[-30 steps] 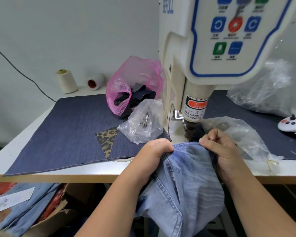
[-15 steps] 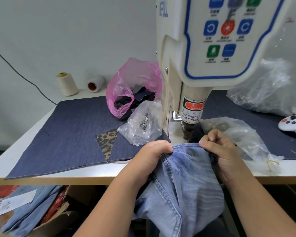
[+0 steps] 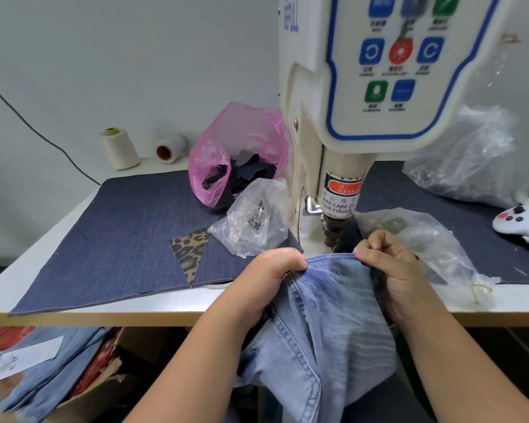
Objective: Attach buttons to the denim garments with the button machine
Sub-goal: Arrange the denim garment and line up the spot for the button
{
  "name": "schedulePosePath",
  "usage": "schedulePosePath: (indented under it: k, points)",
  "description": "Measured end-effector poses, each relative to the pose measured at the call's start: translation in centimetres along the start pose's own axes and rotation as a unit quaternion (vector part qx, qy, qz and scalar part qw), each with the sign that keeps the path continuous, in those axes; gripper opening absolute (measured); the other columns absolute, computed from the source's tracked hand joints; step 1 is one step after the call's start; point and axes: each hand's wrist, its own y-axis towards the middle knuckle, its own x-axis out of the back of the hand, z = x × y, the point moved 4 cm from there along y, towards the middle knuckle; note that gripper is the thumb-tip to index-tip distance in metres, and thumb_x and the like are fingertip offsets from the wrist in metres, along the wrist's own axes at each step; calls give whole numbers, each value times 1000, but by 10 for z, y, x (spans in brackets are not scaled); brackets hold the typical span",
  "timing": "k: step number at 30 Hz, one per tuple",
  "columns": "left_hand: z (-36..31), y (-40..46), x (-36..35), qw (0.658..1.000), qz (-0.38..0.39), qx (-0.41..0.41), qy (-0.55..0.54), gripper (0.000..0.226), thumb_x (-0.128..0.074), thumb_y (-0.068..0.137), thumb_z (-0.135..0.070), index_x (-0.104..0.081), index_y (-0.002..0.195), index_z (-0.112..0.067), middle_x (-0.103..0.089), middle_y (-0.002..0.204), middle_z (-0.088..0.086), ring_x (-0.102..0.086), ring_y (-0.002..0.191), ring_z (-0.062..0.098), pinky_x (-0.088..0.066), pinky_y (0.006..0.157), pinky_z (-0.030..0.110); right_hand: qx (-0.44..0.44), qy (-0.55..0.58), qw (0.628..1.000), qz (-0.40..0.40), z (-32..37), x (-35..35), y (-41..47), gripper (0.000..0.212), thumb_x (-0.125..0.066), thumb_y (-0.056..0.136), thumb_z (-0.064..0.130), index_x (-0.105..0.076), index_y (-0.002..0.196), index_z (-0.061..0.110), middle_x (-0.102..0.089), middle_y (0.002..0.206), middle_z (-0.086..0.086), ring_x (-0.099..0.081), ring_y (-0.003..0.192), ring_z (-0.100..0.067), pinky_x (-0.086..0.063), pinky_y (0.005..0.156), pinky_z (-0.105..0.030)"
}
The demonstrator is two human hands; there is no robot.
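1. Little has shifted since the earlier frames: both hands hold the same grip on the waistband, and only the view has dipped slightly, so the machine head sits higher in the picture.
2. The left hand [image 3: 271, 267] pinches the top edge of the denim garment [image 3: 333, 303], thumb on the cloth and fingers curled under it.
3. The right hand [image 3: 388, 270] grips the same edge, fingers folded into a fist around the fabric.
4. Between the two sets of fingertips the waistband is pulled taut, with a small pink mark [image 3: 329, 255] at its edge, just below the button machine [image 3: 379, 102] and its punch [image 3: 333, 236].
5. The rest of the garment hangs off the table [image 3: 74, 309] edge, below the wrists.
6. Just beyond the left fingers lies a clear bag of buttons [image 3: 254, 218]; beyond the right fingers lies a second clear bag [image 3: 425, 239].
7. The step in hand looks like positioning: lining the mark up under the punch.
8. The next move probably calls for sliding the edge forward until the mark sits squarely on the die, fingers kept well to each side, before the machine is fired.
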Motion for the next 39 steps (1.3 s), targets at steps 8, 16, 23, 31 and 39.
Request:
schedulePosePath:
  k: [8, 16, 23, 31, 39]
  points:
    - [-2, -1, -1, 1000, -2, 0, 5, 16, -62, 60, -33, -50, 55, -23, -44, 61, -5, -40, 58, 13, -31, 61, 33, 0, -1, 1000, -1, 1, 1, 1, 26, -64, 66, -3, -49, 63, 20, -50, 58, -1, -48, 49, -10, -48, 49, -20]
    - [0, -2, 0, 1000, -17, 5, -6, 10, -57, 69, -26, -53, 65, -18, -45, 67, 1, -40, 68, 20, -31, 66, 36, 5, -15, 1000, 4, 0, 2, 2, 26, -64, 68, -1, -52, 62, 22, -51, 58, 0, -50, 51, -10, -48, 51, -19]
    - [1, -2, -1, 999, -31, 8, -5, 14, -58, 67, -28, -54, 72, -15, -44, 71, 4, -38, 75, 22, -29, 71, 38, 8, -17, 1000, 6, -1, 4, 3, 26, -63, 70, 0, -50, 63, 21, -50, 58, 0, -48, 51, -10, -48, 51, -19]
    - [1, -1, -1, 999, -31, 22, -13, 20, -60, 63, -29, -55, 75, -14, -45, 70, 5, -41, 71, 21, -32, 69, 37, 3, -15, 1000, 3, 0, 3, 2, 25, -64, 68, 0, -50, 63, 20, -48, 57, 0, -48, 50, -10, -47, 50, -19]
    - [2, -1, 0, 999, -35, 25, -17, 12, -60, 65, -28, -58, 68, -17, -49, 68, 3, -44, 67, 21, -33, 67, 36, 5, -18, 1000, -2, 0, 1, 3, 25, -64, 68, 0, -49, 63, 19, -47, 56, 0, -47, 50, -9, -47, 51, -18]
